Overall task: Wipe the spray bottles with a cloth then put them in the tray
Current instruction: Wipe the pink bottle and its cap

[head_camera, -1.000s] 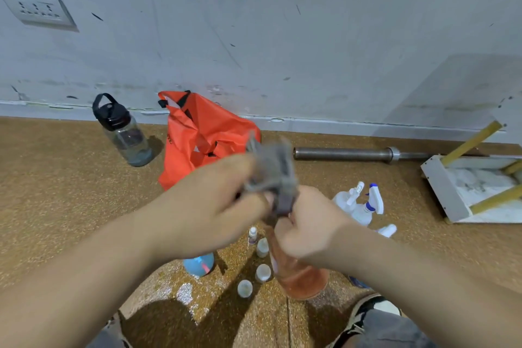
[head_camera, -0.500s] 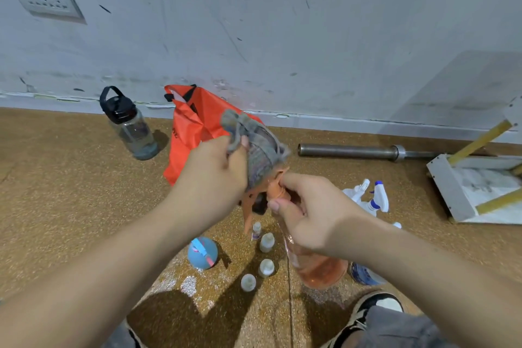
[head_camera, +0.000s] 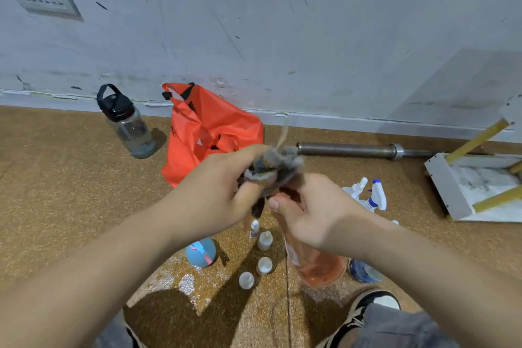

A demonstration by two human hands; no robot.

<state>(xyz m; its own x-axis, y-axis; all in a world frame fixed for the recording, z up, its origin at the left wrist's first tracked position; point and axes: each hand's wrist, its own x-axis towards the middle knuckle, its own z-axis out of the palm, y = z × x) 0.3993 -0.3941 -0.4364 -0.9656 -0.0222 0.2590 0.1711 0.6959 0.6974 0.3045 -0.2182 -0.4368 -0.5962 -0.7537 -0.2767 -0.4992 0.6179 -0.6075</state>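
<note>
Left hand (head_camera: 214, 195) is clutching a crumpled grey cloth (head_camera: 271, 167) over the top of a translucent orange plastic spray bottle (head_camera: 319, 268).
Right hand (head_camera: 313, 212) is clamping the bottle's neck. The wiping step seems to be under way; next calls for carrying the bottle to the white rectangular tray (head_camera: 446, 186), well to its right.

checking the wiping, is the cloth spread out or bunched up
Bunched up: the grey cloth is a crumpled wad gripped by the left hand atop the orange spray bottle.
</note>
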